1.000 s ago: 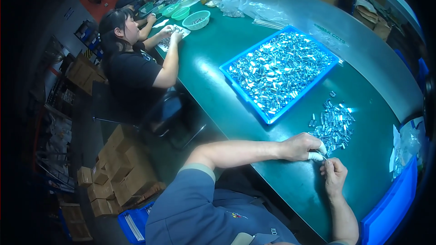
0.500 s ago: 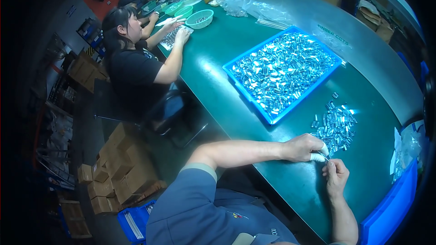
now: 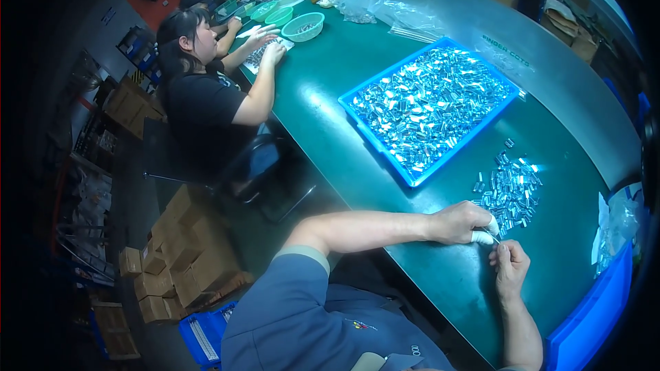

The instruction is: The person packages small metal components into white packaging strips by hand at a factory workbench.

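My left hand (image 3: pixel 459 224) is closed in a pinch just in front of a loose pile of small shiny metal pieces (image 3: pixel 509 191). White finger cots (image 3: pixel 483 237) cover its thumb and forefinger tips; what lies between them is too small to make out. Close by on the right, my right hand (image 3: pixel 510 265) has its thumb and fingers pressed together. A thin light-coloured rod (image 3: pixel 498 240) sticks out from its fingertips toward the left hand's fingers. Both hands are low over the green table (image 3: pixel 440 275), near its front edge.
A blue tray (image 3: pixel 377 145) heaped with similar shiny pieces stands beyond my hands. A blue bin (image 3: pixel 590 309) is at the right. Clear plastic bags (image 3: pixel 405 14) lie along the back. A co-worker (image 3: pixel 206 96) sits at the left near green bowls (image 3: pixel 303 27); cartons (image 3: pixel 185 240) are stacked on the floor.
My hands keep the same pinched pose, with only a very slight shift. The co-worker's hands have moved a little over the work at the far left.
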`<action>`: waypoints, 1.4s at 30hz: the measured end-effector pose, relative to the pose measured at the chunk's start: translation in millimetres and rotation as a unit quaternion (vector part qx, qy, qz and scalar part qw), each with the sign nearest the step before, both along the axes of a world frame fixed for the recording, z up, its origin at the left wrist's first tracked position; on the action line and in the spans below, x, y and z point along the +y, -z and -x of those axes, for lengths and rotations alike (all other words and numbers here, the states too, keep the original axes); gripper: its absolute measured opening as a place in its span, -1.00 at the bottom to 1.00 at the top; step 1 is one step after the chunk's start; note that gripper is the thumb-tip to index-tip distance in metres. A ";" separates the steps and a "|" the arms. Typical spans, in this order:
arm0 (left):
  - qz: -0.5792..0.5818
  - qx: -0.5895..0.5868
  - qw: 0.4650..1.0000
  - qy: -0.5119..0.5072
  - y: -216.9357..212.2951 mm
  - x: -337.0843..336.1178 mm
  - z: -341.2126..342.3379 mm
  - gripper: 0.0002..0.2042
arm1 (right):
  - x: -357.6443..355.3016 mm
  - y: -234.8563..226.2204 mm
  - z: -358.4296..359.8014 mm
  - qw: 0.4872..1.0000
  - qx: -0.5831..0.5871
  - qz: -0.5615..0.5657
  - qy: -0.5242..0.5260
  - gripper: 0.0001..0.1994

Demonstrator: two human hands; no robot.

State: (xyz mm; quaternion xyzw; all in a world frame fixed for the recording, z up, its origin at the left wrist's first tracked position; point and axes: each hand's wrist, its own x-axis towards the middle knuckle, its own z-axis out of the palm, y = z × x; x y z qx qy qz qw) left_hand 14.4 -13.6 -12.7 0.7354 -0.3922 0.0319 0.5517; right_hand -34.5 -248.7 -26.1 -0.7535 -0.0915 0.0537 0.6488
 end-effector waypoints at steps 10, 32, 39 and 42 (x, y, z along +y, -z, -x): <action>0.027 -0.002 1.000 -0.012 3.0 -2.9 -3.8 -0.80 | 8.3 -3.2 -0.9 1.000 -0.001 -0.015 0.010 -0.74; -0.094 -0.039 0.932 -0.349 -86.9 126.7 -83.6 -0.85 | -0.2 -10.1 -2.8 0.997 0.044 -0.053 0.032 -0.71; -0.118 0.003 0.970 -0.212 -75.0 53.1 -23.7 -0.83 | -6.2 -13.8 0.8 0.995 0.029 -0.077 0.057 -0.73; -0.139 0.078 0.974 -0.160 -50.0 17.5 9.7 -0.77 | -0.4 -16.3 -1.1 0.996 0.002 -0.082 0.042 -0.74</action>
